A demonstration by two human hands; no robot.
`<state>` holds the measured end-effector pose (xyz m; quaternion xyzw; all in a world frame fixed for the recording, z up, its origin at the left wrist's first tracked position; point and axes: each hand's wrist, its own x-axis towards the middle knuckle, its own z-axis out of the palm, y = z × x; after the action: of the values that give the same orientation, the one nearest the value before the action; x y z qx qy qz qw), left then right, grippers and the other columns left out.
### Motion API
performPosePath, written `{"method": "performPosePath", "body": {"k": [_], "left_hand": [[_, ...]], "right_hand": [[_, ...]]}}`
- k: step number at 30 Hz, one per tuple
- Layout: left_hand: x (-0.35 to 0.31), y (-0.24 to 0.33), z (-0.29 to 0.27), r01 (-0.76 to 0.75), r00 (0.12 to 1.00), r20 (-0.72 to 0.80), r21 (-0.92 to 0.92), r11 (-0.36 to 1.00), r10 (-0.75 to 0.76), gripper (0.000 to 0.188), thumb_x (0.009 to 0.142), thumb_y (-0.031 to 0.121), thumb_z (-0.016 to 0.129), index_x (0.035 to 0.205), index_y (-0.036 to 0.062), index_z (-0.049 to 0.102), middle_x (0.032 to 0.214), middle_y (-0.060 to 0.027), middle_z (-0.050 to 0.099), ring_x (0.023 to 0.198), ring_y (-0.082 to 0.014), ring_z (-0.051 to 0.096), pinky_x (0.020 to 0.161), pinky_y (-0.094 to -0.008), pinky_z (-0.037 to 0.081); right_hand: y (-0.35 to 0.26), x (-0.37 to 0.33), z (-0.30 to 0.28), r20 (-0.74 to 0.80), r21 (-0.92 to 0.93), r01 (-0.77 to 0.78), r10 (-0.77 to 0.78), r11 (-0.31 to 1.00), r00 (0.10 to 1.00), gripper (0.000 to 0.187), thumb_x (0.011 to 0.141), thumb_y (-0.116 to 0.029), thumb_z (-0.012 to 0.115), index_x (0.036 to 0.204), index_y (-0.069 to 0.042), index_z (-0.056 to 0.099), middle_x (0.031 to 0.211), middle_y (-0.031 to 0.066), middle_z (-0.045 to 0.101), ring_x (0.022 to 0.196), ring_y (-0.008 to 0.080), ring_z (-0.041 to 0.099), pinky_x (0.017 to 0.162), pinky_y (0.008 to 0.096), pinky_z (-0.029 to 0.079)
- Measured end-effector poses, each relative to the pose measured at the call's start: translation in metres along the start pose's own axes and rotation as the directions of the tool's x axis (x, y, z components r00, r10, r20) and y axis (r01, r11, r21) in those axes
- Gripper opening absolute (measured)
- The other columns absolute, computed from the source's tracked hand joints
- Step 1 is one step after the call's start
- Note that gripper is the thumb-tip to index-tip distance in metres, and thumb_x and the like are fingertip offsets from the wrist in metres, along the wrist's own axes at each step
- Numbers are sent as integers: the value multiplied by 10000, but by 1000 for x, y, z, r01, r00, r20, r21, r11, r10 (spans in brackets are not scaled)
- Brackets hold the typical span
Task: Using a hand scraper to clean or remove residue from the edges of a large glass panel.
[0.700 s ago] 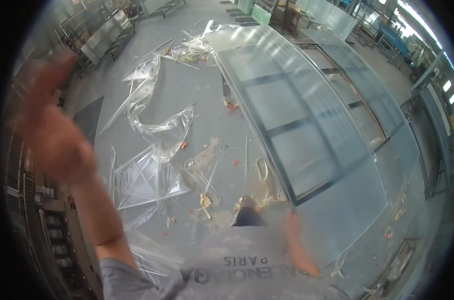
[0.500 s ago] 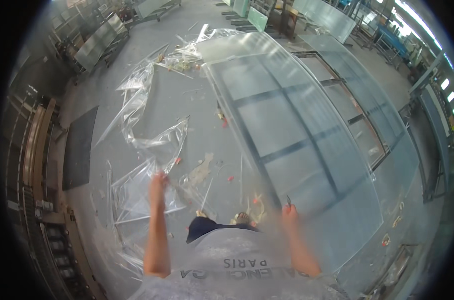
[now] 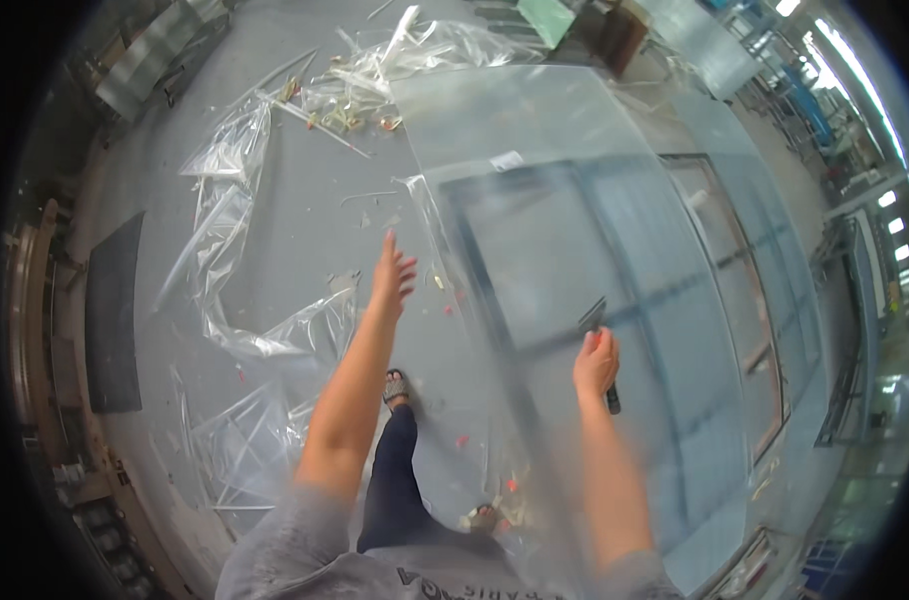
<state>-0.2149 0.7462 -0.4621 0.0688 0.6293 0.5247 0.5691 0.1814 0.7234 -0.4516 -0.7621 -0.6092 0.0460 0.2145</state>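
My right hand (image 3: 597, 364) is wrapped round the black handle of a scraper (image 3: 594, 314), its wide flat blade pointing away from me. The hand is over a large glass sheet (image 3: 535, 290), through which dark frame bars show; whether the blade touches the glass I cannot tell. A small white label (image 3: 507, 161) is on the sheet near its far end. Stretched forward over the floor left of the glass, my left hand (image 3: 392, 272) holds nothing, its fingers apart.
Crumpled clear plastic film (image 3: 225, 210) trails over the grey floor on the left, with scraps around it. A dark flat panel (image 3: 115, 315) lies at far left. Right of the glass is a brown-edged frame (image 3: 750, 270). A green glass piece (image 3: 547, 20) stands at the back.
Both hands have moved forward, the right one with the scraper now over the glass. My left hand has opened and shifted right. One foot has stepped forward, and the view has shifted.
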Motion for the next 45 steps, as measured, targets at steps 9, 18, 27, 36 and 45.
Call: {"method": "performPosePath", "body": {"k": [9,18,27,36,45], "left_hand": [[254,26,35,45,987,-152,-38,998,-51,526,957,567,523,973,49,609,699,-28,524,537,-149,467,473,-315,338],[230,82,45,126,973,-199,47,991,-114,444,1013,424,504,887,24,651,608,6,501,484,-116,461,440,-298,334],[254,41,55,-186,965,-185,7,983,184,342,1016,283,508,1013,-16,674,856,-65,633,747,-153,571,699,-303,462],[232,-43,25,324,944,2,-185,928,-329,381,1019,362,518,851,39,629,685,-44,561,567,-174,538,555,-339,467],[298,-9,29,330,920,-198,-74,941,-338,368,1020,344,532,922,13,661,749,-61,615,645,-184,555,616,-359,459]], "right_hand": [[-91,76,116,-172,-266,-25,-22,964,985,248,923,-246,635,1127,-108,603,969,51,616,958,295,593,822,446,422],[-88,79,117,-123,-242,6,-37,970,992,234,902,-182,632,1108,-75,601,908,50,589,894,279,574,808,430,405],[-80,82,117,-130,-242,6,-39,970,991,244,895,-174,632,1115,-73,603,904,50,591,879,268,576,806,420,402],[-86,75,106,-118,-283,8,-43,959,992,245,894,-188,641,1114,-84,606,901,37,598,890,262,581,796,408,388],[-88,79,109,-74,-301,-21,-2,954,997,239,908,-212,631,1117,-99,605,925,22,610,920,254,588,816,418,394]]}}
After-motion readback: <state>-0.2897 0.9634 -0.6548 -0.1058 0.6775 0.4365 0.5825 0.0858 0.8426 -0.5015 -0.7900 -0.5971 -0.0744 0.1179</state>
